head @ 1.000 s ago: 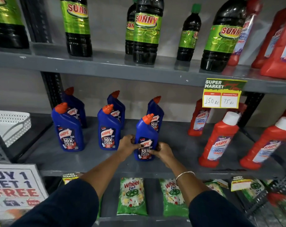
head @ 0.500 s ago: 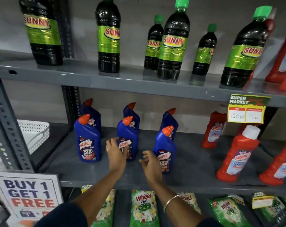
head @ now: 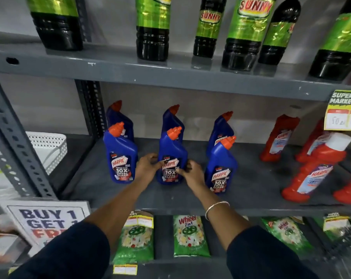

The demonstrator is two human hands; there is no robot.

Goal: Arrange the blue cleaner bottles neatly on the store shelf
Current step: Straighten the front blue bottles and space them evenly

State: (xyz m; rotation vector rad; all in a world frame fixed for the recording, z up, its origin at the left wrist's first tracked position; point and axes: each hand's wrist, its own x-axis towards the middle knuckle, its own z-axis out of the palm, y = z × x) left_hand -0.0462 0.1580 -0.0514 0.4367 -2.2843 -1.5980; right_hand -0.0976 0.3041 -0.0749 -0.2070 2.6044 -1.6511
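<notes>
6 blue cleaner bottles with orange caps are seen upright on the grey middle shelf [head: 251, 200], set in 2 rows of 3. The front middle bottle [head: 171, 156] is grasped from both sides: the left hand [head: 148, 168] is wrapped round its left flank and the right hand [head: 192, 175] is pressed to its right flank, the fingers of both being curled onto the label. The front left bottle [head: 120, 158] is stood just beside the left hand, and the front right bottle [head: 220, 170] is placed near the right hand, somewhat nearer the shelf edge than the other 2. The 3 rear bottles [head: 170, 119] are partly hidden behind the front ones. A thin bangle [head: 215, 207] is worn on the right wrist, and dark sleeves are seen on both forearms. Red cleaner bottles [head: 315, 172] are stood further right on the same shelf. Dark bottles with green labels [head: 245, 33] are lined on the shelf above, and green detergent packets [head: 188, 236] are laid on the shelf below. A white perforated basket [head: 49, 148] is seen at the left.
</notes>
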